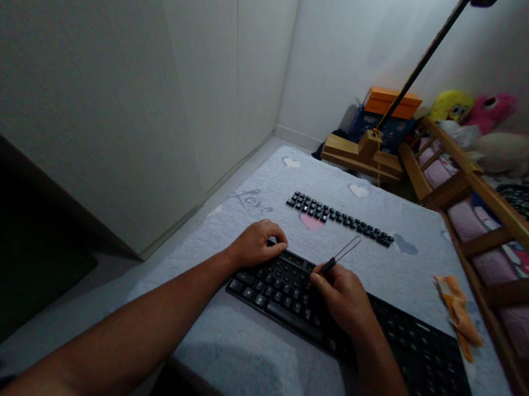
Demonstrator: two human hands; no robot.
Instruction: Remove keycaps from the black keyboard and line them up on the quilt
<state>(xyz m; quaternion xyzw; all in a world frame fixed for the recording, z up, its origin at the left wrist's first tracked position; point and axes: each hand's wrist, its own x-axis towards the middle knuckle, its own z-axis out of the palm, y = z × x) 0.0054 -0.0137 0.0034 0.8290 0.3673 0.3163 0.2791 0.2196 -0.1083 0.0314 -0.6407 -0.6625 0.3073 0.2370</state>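
A black keyboard [298, 318] lies at a slant on the cloth-covered surface. Its upper rows at the left show sockets without keycaps, while lower keys are in place. My left hand [259, 244] rests on the keyboard's top left edge, fingers curled round it. Over the keyboard's middle, my right hand [342, 295] pinches a small tool [329, 264] with a dark handle and a wire loop pointing up and away. Beyond the keyboard, loose black keycaps [339, 217] are laid out in rows.
An orange cloth [459, 312] lies right of the keyboard on the light bedspread-like cover [239, 349]. A wooden rail [519, 220] runs along the right. Behind stand a wooden base with a pole [367, 149] and an orange box [392, 103]. White panels [178, 75] rise at left.
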